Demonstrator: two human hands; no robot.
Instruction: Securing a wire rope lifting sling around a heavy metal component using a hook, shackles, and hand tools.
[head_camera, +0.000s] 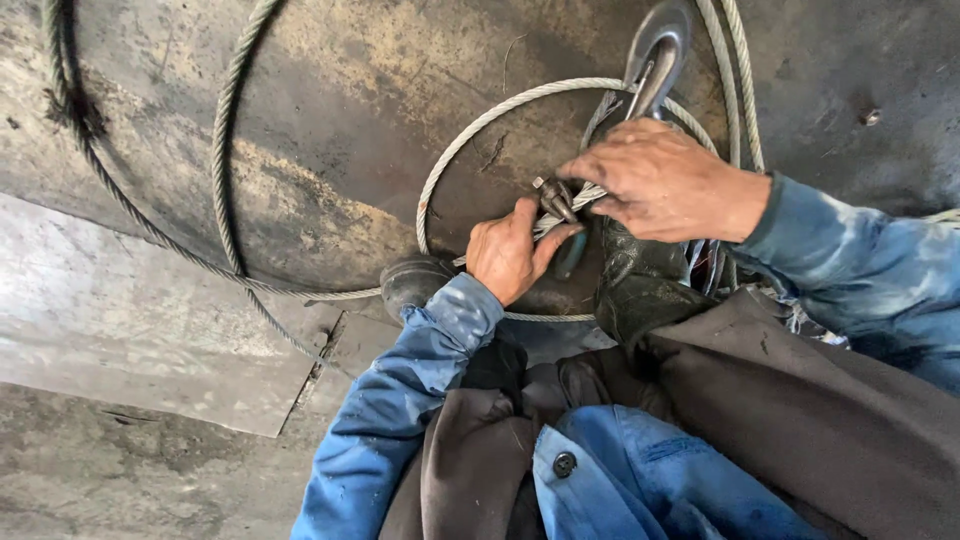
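**Both hands on a wire rope clamp**

The left hand (508, 255) pinches the small metal clamp (555, 198) on the steel wire rope (480, 125) over the stained floor. The right hand (660, 180) curls closed over the rope beside it, below a steel hook (655, 55).

both arms wear long blue work-jacket sleeves, faded and smeared pale with grime, ending at the wrists of the bare left hand (510, 255) and right hand (660, 180). a blue jacket flap at the lower centre carries one dark round button. the legs are clad in dark brown-grey trousers, and the feet in black, scuffed boots.
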